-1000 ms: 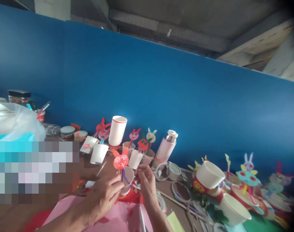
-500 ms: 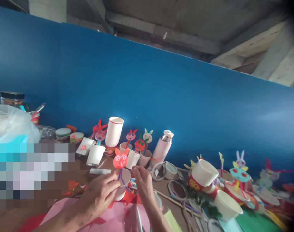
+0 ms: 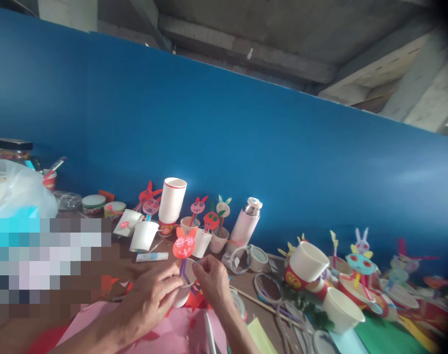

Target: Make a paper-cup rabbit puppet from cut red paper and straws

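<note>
A white paper cup (image 3: 181, 298) stands in front of me, with a red paper cat head (image 3: 184, 247) on purple strips (image 3: 183, 269) rising at its opening. My left hand (image 3: 154, 292) is closed on the cup's left side, its fingertips by the rim and the strips. At the right of the rim, my right hand (image 3: 211, 278) has thumb and fingers pinched together; whatever is between them is hidden. Below the hands lie pink paper (image 3: 150, 332) and red paper scraps (image 3: 196, 301). White-bladed scissors or a similar pale tool (image 3: 210, 330) point up from the near edge.
Behind stand a stack of paper cups (image 3: 173, 199), several cups with paper animal heads, and a pink thermos (image 3: 245, 223). Tape rolls (image 3: 268, 287) and a wooden stick (image 3: 255, 301) lie to the right, near more cup figures (image 3: 361, 264). A plastic bag (image 3: 21, 187) sits left.
My right hand has moved left, and its pinched fingertips are now at the cup's rim. The left hand stays on the cup. The whole view has shifted slightly.
</note>
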{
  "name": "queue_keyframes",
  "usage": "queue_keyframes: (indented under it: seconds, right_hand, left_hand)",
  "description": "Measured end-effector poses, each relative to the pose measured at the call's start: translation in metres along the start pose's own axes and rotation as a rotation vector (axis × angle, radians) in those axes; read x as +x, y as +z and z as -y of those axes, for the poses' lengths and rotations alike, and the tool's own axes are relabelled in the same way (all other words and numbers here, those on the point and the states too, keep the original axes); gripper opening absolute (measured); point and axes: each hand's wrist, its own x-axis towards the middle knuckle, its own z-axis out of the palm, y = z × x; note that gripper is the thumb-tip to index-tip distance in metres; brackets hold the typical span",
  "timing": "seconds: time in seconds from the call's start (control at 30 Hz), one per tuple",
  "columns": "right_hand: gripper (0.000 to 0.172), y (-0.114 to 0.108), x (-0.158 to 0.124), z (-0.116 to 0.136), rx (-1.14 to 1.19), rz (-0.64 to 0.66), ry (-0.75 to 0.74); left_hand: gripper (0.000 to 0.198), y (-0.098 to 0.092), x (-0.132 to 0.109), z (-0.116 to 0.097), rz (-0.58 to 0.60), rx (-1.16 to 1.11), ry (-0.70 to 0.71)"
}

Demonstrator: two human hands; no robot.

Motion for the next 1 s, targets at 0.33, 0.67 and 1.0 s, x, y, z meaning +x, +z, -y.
queue_keyframes:
  seconds: [0.33,0.67,1.0]
  right_hand:
    - [0.015,-0.003,-0.001,0.003,-0.003,-0.065,-0.002]
    - [0.015,0.0,-0.006,0.011,-0.032,-0.016,-0.016]
    - [0.014,0.007,-0.011,0.015,-0.055,0.05,-0.062]
  left_hand:
    - [0.019,-0.025,0.009,0.005,-0.192,-0.28,-0.265]
    - [0.033,-0.034,0.022,0.008,0.102,-0.609,-0.612]
    - [0.019,-0.028,0.023,0.007,0.093,-0.479,-0.633]
